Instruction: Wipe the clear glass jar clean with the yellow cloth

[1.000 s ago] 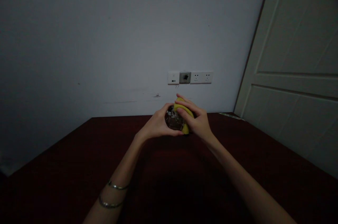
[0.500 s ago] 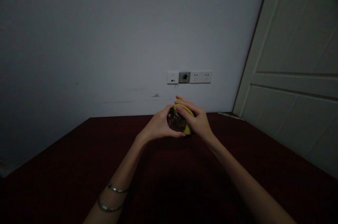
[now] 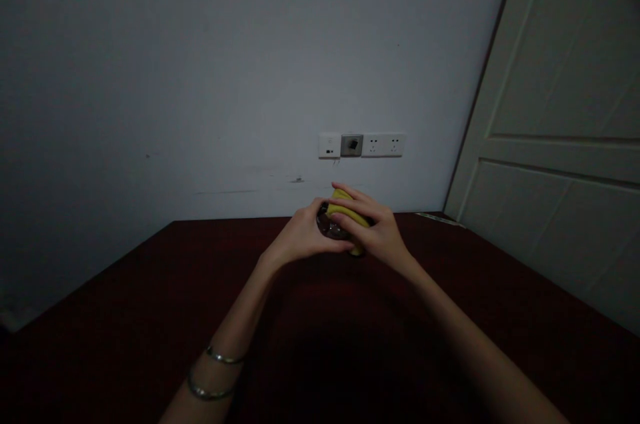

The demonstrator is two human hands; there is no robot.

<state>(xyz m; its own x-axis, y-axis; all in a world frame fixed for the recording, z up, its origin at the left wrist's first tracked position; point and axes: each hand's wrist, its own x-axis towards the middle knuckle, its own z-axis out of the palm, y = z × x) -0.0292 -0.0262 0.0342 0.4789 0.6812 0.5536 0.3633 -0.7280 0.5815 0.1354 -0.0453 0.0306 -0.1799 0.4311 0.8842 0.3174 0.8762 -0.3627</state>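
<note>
In the middle of the view, my left hand (image 3: 303,235) is wrapped round a shiny, see-through glass (image 3: 326,224), its round end turned towards me. A soft yellow cloth (image 3: 345,205) is gripped in my right hand (image 3: 384,232), between the thumb and the fingers. The cloth lies against the upper right of the glass and covers part of it. A bit of yellow also shows below, beside my left thumb. My hands hide the far side of the glass.
Below my hands spreads a dark red tabletop (image 3: 210,277), set against a pale wall (image 3: 225,77). Socket plates (image 3: 383,145) and a grey plate (image 3: 351,145) are on the wall. A white panelled door (image 3: 555,144) stands at the right.
My right hand has shifted the yellow cloth across the round end of the glass, covering more of it. My left hand keeps its hold on the glass.
</note>
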